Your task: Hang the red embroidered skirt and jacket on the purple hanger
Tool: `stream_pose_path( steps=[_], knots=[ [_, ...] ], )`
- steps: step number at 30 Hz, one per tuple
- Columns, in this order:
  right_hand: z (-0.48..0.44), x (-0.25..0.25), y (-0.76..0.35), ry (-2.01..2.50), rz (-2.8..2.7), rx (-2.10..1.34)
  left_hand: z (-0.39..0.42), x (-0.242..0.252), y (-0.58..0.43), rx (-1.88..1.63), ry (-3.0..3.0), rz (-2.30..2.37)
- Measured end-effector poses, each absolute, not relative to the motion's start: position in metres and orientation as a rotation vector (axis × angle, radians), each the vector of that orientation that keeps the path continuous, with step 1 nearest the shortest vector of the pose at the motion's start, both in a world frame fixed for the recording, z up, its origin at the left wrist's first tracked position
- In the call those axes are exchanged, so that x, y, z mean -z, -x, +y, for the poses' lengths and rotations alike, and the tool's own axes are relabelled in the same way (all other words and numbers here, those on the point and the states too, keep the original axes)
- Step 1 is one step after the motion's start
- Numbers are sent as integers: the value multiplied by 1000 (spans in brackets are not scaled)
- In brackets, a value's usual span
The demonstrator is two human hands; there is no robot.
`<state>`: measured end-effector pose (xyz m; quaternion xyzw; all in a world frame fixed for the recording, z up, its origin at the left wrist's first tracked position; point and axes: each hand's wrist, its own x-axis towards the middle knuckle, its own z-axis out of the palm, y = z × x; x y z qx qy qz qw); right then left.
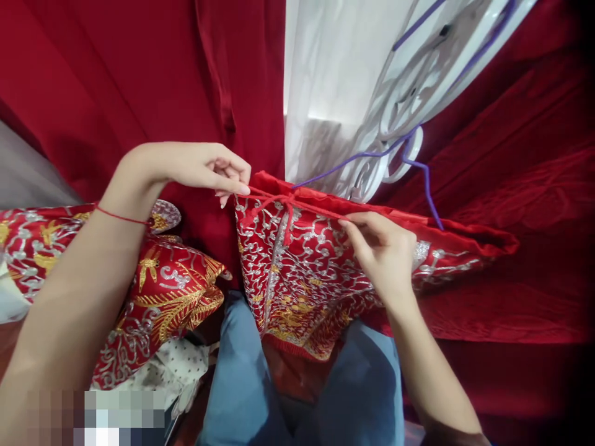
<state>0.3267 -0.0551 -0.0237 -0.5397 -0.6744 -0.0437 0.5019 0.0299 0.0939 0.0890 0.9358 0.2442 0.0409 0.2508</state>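
A red skirt [307, 266] with silver and gold embroidery hangs in front of me from a thin purple hanger [346, 167]. A red drawstring [290, 199] at its waistband is tied in a bow with loops and loose ends hanging. My left hand [227, 170] pinches one part of the drawstring at the skirt's left edge, wrist bent over. My right hand [383, 244] pinches the other part between thumb and fingers, close against the embroidered front. The string runs taut between both hands.
Another red embroidered garment [171, 291] lies at the left, over a white dotted cloth [181, 365]. Behind the skirt stands a white curled metal frame [395, 111]. Red drapes [162, 74] hang at the back and right. My blue-trousered legs [244, 371] are below.
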Motion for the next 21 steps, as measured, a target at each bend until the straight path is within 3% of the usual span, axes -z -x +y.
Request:
stream_pose_path(
  steps=[4,8,12,16,21],
  knots=[
    [-70,25,-336,1262,-1760,138,93,-85,-35,-309,-2557,886],
    [-106,20,-371,1296,-1726,549,91,-76,-51,-654,-2549,1093],
    [-131,7,-418,1570,-1556,875,94,-65,-62,-363,-2615,1265],
    [-134,-5,-452,1886,-1556,879,84,-69,-64,-197,-2636,1235],
    [-128,-12,-462,1697,-1684,659,43,-60,-76,-551,-2867,1634]
  ],
)
